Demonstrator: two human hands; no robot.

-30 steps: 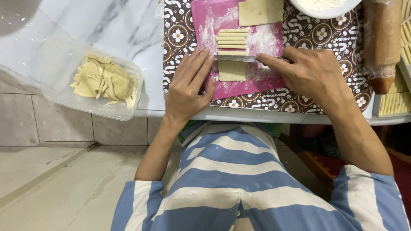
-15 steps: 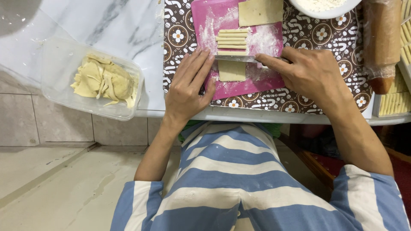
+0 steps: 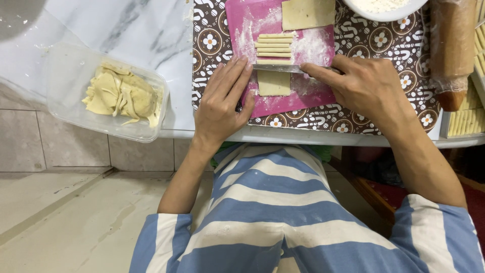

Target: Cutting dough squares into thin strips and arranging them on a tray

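A pink cutting board (image 3: pixel 313 45) dusted with flour lies on a brown patterned cloth (image 3: pixel 209 40). On it sit a pale dough rectangle (image 3: pixel 274 83), several cut dough strips (image 3: pixel 274 44) and a larger dough sheet (image 3: pixel 307 12). My right hand (image 3: pixel 366 86) holds a knife (image 3: pixel 280 68) whose blade lies across the dough between the strips and the rectangle. My left hand (image 3: pixel 222 101) rests flat on the board's left edge, fingertips at the blade's tip.
A clear plastic tub (image 3: pixel 65 71) of dough scraps stands at the left on the marble counter (image 3: pixel 126 30). A white bowl of flour (image 3: pixel 384 7) is at the top. A wrapped rolling pin (image 3: pixel 452 50) and a tray of cut strips (image 3: pixel 467 121) lie at the right.
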